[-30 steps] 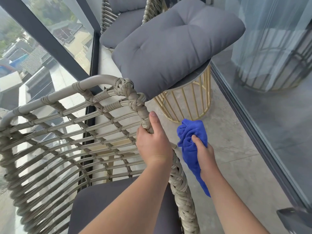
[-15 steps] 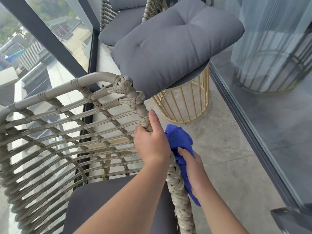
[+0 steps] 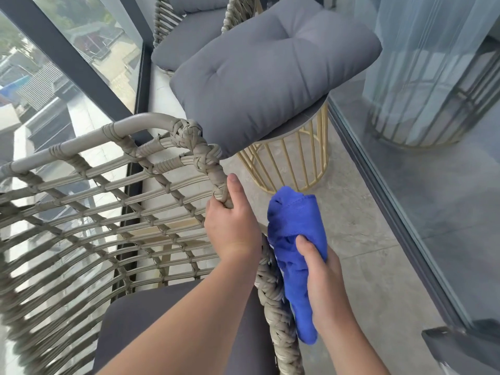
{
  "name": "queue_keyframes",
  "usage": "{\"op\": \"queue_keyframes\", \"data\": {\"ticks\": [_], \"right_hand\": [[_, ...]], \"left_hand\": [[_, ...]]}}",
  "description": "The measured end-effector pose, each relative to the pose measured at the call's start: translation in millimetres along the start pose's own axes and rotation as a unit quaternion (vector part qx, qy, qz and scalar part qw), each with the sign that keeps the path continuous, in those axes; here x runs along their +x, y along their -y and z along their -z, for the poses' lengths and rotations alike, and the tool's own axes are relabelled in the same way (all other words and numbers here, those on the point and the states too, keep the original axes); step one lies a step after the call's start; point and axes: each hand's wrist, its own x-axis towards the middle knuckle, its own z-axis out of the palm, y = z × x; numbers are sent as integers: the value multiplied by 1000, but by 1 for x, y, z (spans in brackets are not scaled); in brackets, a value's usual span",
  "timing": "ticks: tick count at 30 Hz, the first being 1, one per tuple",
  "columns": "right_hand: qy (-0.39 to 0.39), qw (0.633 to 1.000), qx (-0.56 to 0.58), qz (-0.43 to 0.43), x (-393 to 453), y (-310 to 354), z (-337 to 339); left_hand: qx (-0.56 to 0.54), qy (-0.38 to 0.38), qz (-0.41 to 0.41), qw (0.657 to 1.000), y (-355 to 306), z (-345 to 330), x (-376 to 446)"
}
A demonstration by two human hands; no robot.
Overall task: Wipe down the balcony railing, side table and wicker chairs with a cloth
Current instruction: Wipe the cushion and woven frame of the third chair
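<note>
A beige wicker chair (image 3: 113, 201) fills the lower left, with a dark grey seat cushion (image 3: 151, 320) in it. My left hand (image 3: 232, 223) grips the woven front edge of its arm, thumb up along the weave. My right hand (image 3: 319, 277) holds a bunched blue cloth (image 3: 295, 228) against the outer side of that woven edge, just right of my left hand. A gold wire side table (image 3: 297, 158) stands behind, with a grey cushion (image 3: 270, 74) lying on its top. A second wicker chair (image 3: 189, 31) stands at the far end.
The glass balcony railing with dark posts (image 3: 70, 60) runs along the left. A glass sliding door with a sheer curtain (image 3: 422, 77) lines the right. Grey tiled floor (image 3: 365, 239) lies between. A dark object (image 3: 465, 350) sits at the lower right corner.
My right hand moved the cloth in against the chair's woven edge, then up along it beside my left hand. My left hand kept its grip on the chair.
</note>
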Motion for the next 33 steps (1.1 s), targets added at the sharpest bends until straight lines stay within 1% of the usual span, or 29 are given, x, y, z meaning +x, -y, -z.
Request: {"op": "queue_keyframes", "data": {"ticks": [4, 8, 10, 13, 15, 23, 27, 30, 33], "right_hand": [[-29, 999, -29, -13, 47, -6, 2], [-27, 997, -62, -37, 95, -22, -8], [-27, 993, -85, -72, 110, -40, -12], [-17, 988, -66, -140, 116, -69, -18], [-2, 985, -63, -161, 115, -76, -20], [52, 989, -78, -113, 65, -47, -5], [73, 992, -51, -84, 34, -36, 3], [65, 993, -71, -65, 8, -24, 7], [39, 996, -76, -28, -9, -19, 8]], "left_hand": [[8, 9, 11, 1000, -4, 0, -2], [5, 6, 5, 1000, -1, -1, 1], [6, 3, 4, 1000, 1, -1, 3], [1, 5, 5, 1000, 3, -1, 3], [-2, 8, 6, 1000, 3, -1, 2], [1, 17, 5, 1000, 0, 0, 1], [5, 11, 4, 1000, 3, -1, 3], [-2, 8, 9, 1000, 4, -1, 2], [4, 11, 6, 1000, 2, -1, 2]]}}
